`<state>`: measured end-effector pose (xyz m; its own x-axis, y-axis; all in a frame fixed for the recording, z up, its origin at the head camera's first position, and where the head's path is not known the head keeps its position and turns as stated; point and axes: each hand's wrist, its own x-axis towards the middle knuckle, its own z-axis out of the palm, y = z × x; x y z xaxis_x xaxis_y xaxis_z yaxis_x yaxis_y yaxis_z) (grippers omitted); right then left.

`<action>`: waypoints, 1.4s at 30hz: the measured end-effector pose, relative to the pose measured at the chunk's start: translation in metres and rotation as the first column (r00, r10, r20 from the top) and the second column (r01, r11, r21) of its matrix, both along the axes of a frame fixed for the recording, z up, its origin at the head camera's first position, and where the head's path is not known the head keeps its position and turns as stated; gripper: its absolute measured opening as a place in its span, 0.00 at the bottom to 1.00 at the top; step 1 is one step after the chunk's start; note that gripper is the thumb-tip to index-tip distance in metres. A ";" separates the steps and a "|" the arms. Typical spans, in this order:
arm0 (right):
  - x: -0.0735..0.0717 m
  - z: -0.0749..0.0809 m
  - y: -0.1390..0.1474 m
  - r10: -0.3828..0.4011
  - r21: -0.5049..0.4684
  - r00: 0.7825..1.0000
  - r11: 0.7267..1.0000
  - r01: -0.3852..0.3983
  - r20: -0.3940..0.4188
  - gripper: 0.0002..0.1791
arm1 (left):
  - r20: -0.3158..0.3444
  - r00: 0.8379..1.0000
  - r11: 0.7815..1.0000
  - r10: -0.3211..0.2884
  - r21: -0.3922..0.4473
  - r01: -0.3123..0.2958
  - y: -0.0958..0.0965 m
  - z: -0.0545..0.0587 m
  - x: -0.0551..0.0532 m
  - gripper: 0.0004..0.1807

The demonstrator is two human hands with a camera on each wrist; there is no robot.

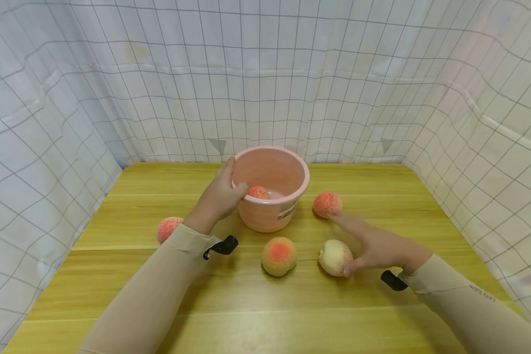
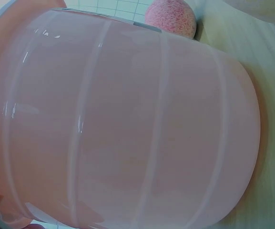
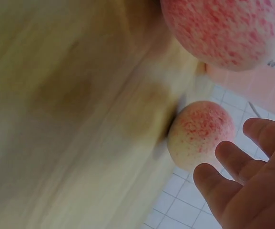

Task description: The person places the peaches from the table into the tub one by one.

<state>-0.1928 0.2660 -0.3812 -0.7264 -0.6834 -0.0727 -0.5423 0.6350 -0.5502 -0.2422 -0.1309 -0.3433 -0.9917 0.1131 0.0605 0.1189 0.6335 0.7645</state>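
My left hand grips the left rim of a pink plastic bucket, which stands upright. Inside lies one red-speckled peach. The bucket's ribbed side fills most of the left wrist view. Fingers spread, my right hand hovers by a pale peach, its thumb tip right at that fruit's side. Its blurred fingertips reach close to a red peach right of the bucket. In the right wrist view the fingers are parted, with two speckled peaches beyond them.
An orange-yellow peach sits in front of the bucket. Another red peach lies at the left, partly covered by my left forearm. White grid-patterned curtains enclose the wooden table at the back and sides.
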 end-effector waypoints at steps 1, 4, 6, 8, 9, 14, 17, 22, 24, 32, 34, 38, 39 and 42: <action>0.001 -0.002 0.000 0.009 -0.004 1.000 1.000 -0.009 0.004 0.75 | 0.000 1.000 1.000 0.000 0.002 0.000 0.000 0.000 0.000 0.49; 0.005 -0.004 -0.001 0.028 0.003 0.999 1.000 -0.028 0.016 0.76 | -0.004 1.000 1.000 -0.003 0.004 0.003 0.000 -0.001 0.000 0.49; 0.006 -0.006 -0.002 0.042 0.025 0.999 0.999 -0.042 0.007 0.77 | -0.004 1.000 1.000 -0.006 0.005 0.006 0.000 -0.001 0.000 0.49; 0.007 -0.007 -0.003 0.056 0.039 0.998 0.998 -0.056 0.000 0.77 | -0.004 1.000 1.000 -0.006 0.003 0.006 0.000 -0.001 0.000 0.49; 0.007 -0.007 -0.003 0.060 0.048 0.998 0.997 -0.060 -0.003 0.76 | -0.005 1.000 1.000 -0.004 0.000 0.004 0.000 -0.001 0.000 0.49; 0.009 -0.010 -0.004 0.045 0.085 0.998 0.995 -0.048 0.033 0.72 | -0.011 1.000 1.000 0.004 -0.013 -0.005 -0.001 0.000 -0.001 0.49; 0.010 -0.011 -0.004 0.028 0.103 0.998 0.994 -0.033 0.048 0.70 | -0.012 1.000 1.000 0.006 -0.023 -0.006 -0.001 0.000 0.000 0.49; 0.012 -0.011 -0.007 0.022 0.111 0.999 0.993 -0.027 0.047 0.65 | -0.008 1.000 1.000 0.009 -0.029 -0.010 -0.001 0.000 -0.001 0.49; 0.011 -0.010 -0.007 0.025 0.108 0.999 0.994 -0.029 0.044 0.64 | -0.007 1.000 0.999 0.009 -0.031 -0.010 -0.001 0.000 -0.001 0.49; 0.008 -0.014 -0.006 0.033 0.104 0.999 0.994 -0.036 0.036 0.60 | -0.011 1.000 1.000 0.008 -0.029 -0.009 -0.001 0.001 0.000 0.48; 0.008 -0.014 -0.007 0.031 0.097 0.999 0.995 -0.035 0.040 0.59 | -0.010 1.000 1.000 0.009 -0.028 -0.010 -0.001 0.002 0.000 0.48; 0.007 -0.017 -0.009 0.017 0.096 0.999 0.995 -0.021 0.046 0.58 | -0.006 1.000 1.000 0.009 -0.025 -0.009 -0.001 0.001 0.000 0.48; 0.007 -0.017 -0.009 0.015 0.098 0.999 0.995 -0.019 0.045 0.57 | -0.007 1.000 1.000 0.009 -0.023 -0.009 -0.001 0.001 0.000 0.48; 0.006 -0.020 -0.009 0.012 0.107 0.999 0.994 -0.016 0.038 0.56 | -0.011 1.000 1.000 0.004 -0.019 -0.004 -0.001 0.000 0.000 0.48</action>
<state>-0.1864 0.2571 -0.4016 -0.7123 -0.6803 -0.1725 -0.5320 0.6837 -0.4995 -0.2426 -0.1317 -0.3434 -0.9915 0.1103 0.0690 0.1243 0.6482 0.7513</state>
